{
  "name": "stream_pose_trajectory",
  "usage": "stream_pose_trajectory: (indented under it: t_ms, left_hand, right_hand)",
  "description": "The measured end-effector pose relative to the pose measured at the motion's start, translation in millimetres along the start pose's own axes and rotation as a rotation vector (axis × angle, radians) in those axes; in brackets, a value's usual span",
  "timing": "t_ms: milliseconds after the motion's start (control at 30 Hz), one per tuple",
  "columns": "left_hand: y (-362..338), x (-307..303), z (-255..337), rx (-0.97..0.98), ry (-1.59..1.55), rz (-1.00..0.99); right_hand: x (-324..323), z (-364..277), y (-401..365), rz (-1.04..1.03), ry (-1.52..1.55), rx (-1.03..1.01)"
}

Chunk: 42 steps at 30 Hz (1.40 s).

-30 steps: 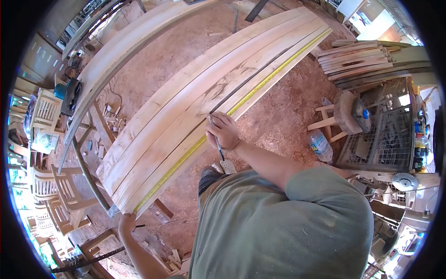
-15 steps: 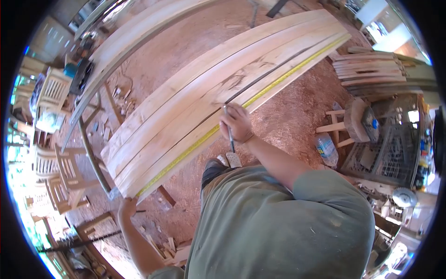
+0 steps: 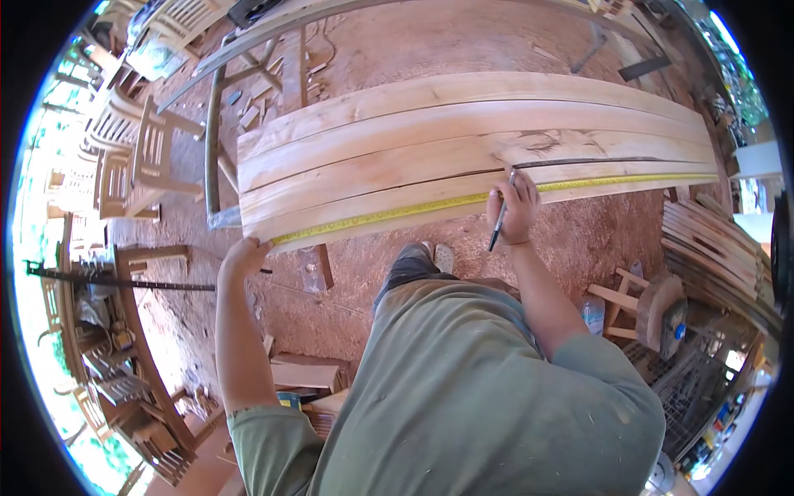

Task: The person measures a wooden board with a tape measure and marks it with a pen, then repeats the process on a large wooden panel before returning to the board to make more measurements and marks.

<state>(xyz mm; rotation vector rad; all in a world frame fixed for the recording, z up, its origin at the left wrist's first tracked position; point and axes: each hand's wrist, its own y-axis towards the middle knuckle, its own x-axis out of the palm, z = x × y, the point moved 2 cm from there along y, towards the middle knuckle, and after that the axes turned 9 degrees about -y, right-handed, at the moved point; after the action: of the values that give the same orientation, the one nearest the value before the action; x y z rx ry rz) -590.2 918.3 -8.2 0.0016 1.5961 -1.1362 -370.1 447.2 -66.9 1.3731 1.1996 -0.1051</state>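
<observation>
Head view, looking down past my green shirt [image 3: 488, 397]: four pale planks [image 3: 389, 136] lie side by side in front of me, dark seams between them, their outline bowed by the lens. Along the plank nearest me stretches a yellow tape measure [image 3: 389, 216], lying lengthwise from the near-left corner almost to the right end.

My left hand [image 3: 246, 255] is at that corner, thumb against the tape's left end. The undersides of its fingers are hidden, so I cannot tell whether they pinch the tape, the wood or both. A short dark end of something pokes out just below it.

My right hand [image 3: 517, 208] sits over the near edge, right of the middle, fingers curled around a slim pen [image 3: 497, 230]. The pen slants, its pale end up by the widest dark seam, its dark end down toward my body. The tape passes behind this hand.

Below the planks I see my shoes [image 3: 443, 258] on the reddish floor [image 3: 364, 306]. To my right stand a wooden stool [image 3: 659, 314] and, just beside it, a clear bottle [image 3: 593, 315]; a stack of boards [image 3: 711, 248] lies beyond. Slatted wooden chairs [image 3: 155, 157] are to my left.
</observation>
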Motion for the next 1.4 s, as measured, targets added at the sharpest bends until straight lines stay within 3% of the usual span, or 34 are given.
stream_pose_trajectory:
  t_ms: [267,833,1033,1400]
  left_hand:
    - [-15.8,1.1,8.2,0.071,0.005,0.101]
    - [-34.1,19.5,12.7,-0.036,0.141,0.321]
    - [-35.9,15.9,16.8,-0.029,0.13,0.31]
    - [-12.9,10.0,20.7,-0.14,0.116,-0.008]
  right_hand:
    - [0.7,-1.6,-2.5,-0.043,-0.03,0.009]
    - [0.9,4.1,-4.4,-0.036,0.01,-0.048]
    - [-0.1,0.4,-3.2,-0.049,-0.01,-0.031]
    - [-5.4,-1.4,0.8,-0.058,0.031,-0.03]
